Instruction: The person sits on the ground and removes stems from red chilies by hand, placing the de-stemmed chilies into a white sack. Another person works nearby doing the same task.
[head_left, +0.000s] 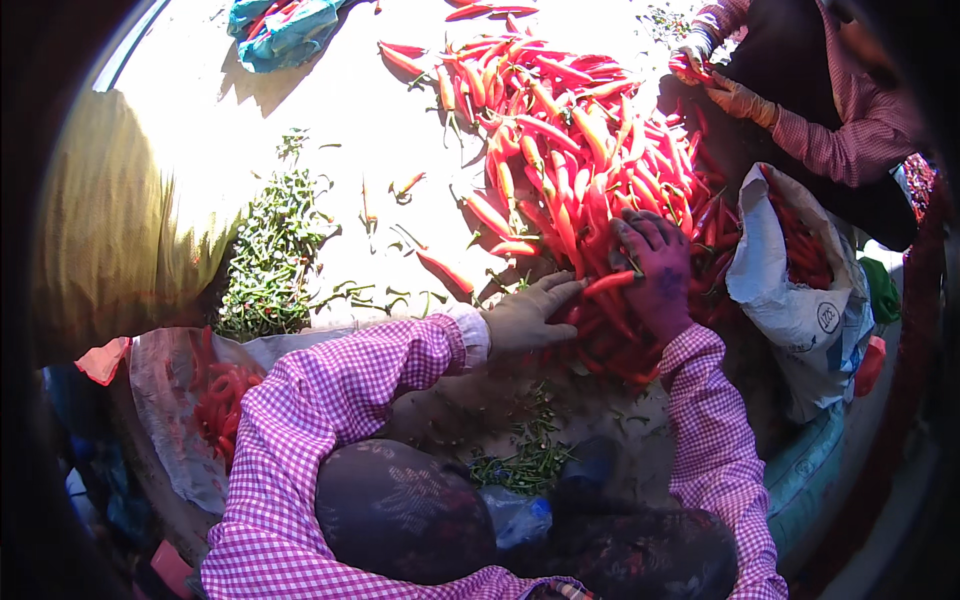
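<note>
A large heap of red chilli peppers (592, 150) lies on the sunlit ground before me. My left hand (532, 311), in a pale glove, is at the heap's near left edge, fingers spread and tips near a red chilli (611, 283). My right hand (656, 266), in a purple-pink glove, rests palm down on the near right of the heap. That chilli lies beside its thumb side; whether the fingers grip anything is hidden. A few loose chillies (446, 271) lie left of the heap.
Green stems (274, 247) are piled at left, more (525, 454) near my feet. White sacks of chillies stand at right (795, 322) and lower left (161, 397). A co-worker's gloved hands (739, 97) hold chillies at upper right. A blue bag (289, 34) lies at the top.
</note>
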